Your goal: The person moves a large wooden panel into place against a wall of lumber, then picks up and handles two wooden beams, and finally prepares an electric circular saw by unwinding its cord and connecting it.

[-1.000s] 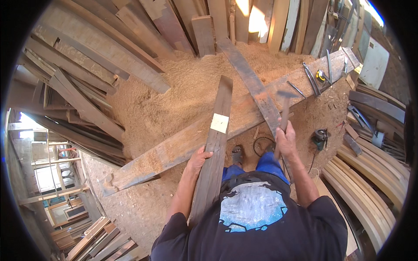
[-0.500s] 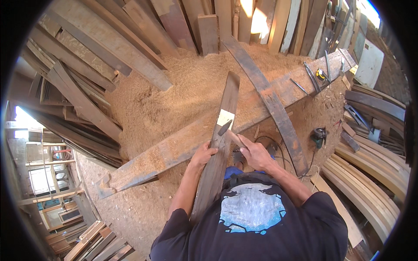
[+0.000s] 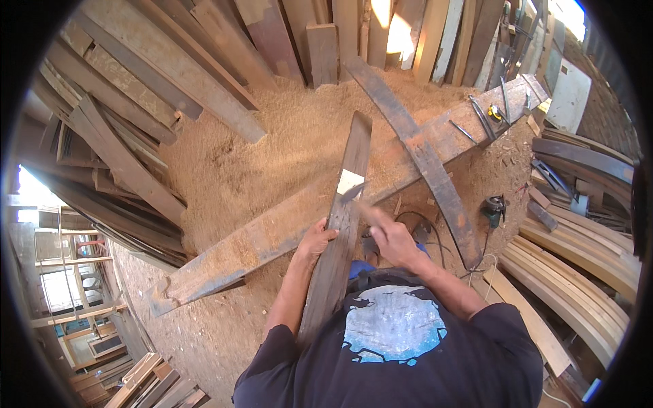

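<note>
Item: long dark plank (image 3: 343, 224), running from the lower centre of the frame up to the middle, resting across a heavy sawdust-covered beam (image 3: 272, 238) that serves as the counter and props its far end up. I see my left hand (image 3: 316, 239) at the plank's left edge, fingers wrapped over the edge and grasping it, which I judge steadies the board. My right hand (image 3: 389, 238) sits just right of the plank, fingers clenched around the wooden handle of a small hatchet-like tool (image 3: 355, 198); its dark head lies at a pale, freshly cut patch (image 3: 349, 181) on the plank, so the grip suits trimming that spot. A curved dark board (image 3: 422, 156) lies crosswise over the beam to the right. Sawdust floor (image 3: 272, 143) fills the centre; stacked planks (image 3: 136, 88) lean along the upper left and top. At centre right, a power tool with cord (image 3: 494, 207) lies on the floor; curved pale boards (image 3: 578, 279) are piled at the right edge.
</note>
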`<move>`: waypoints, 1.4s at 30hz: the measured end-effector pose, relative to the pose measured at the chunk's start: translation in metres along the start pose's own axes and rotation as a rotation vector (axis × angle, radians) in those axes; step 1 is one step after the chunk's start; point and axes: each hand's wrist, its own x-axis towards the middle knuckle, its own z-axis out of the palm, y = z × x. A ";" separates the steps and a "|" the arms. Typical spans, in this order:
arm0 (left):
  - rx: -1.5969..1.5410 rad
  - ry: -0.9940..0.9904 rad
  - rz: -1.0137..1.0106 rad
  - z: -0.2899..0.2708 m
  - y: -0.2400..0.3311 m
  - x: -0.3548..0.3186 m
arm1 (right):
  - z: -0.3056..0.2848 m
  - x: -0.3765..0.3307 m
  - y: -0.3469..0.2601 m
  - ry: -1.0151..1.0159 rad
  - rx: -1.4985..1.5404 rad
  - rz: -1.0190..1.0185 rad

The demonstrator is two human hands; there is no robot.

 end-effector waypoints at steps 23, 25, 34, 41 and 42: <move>0.042 0.104 -0.050 -0.018 -0.024 -0.013 | 0.003 -0.007 -0.001 -0.015 -0.022 0.010; -0.074 -0.009 -0.001 -0.027 -0.025 -0.008 | 0.001 -0.014 -0.018 0.126 0.081 -0.113; -0.142 0.009 -0.021 -0.020 -0.026 -0.010 | -0.003 -0.029 -0.009 -0.036 -0.061 -0.034; -0.098 0.007 -0.042 -0.020 -0.024 -0.009 | -0.001 -0.030 -0.001 -0.040 -0.212 -0.090; -0.088 0.033 -0.023 -0.023 -0.031 -0.008 | -0.003 -0.029 -0.002 -0.083 -0.162 0.004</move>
